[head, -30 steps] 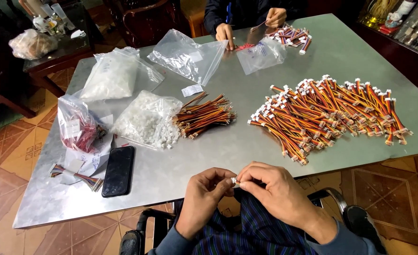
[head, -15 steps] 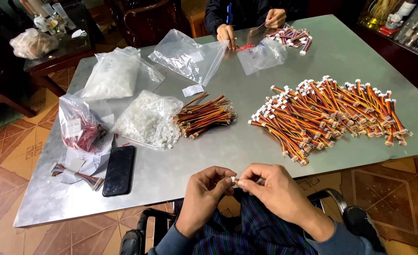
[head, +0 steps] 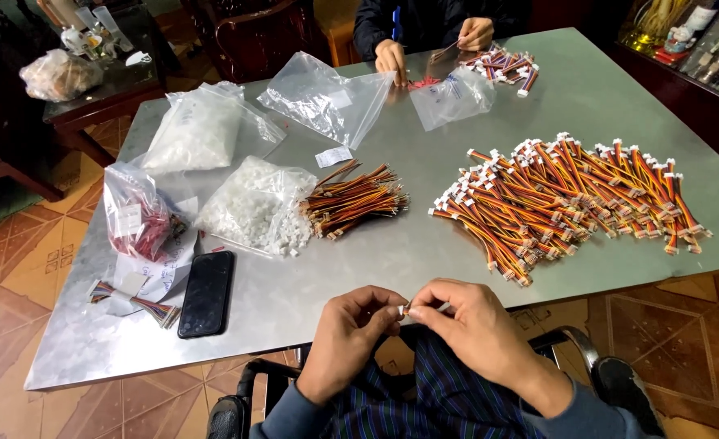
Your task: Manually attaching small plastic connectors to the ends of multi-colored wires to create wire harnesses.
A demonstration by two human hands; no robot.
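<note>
My left hand and my right hand meet just below the near edge of the metal table. Between their fingertips is a small white connector joined to a short wire piece that my right hand pinches. A large heap of orange, red and yellow wire harnesses with white plugs lies on the table to the right. A smaller bundle of bare-ended wires lies in the middle, next to a clear bag of white connectors.
A black phone lies near the left front edge, beside a bag of red parts and a small ribbon cable. More clear bags sit farther back. Another person's hands work with wires at the far edge. A dark side table stands at left.
</note>
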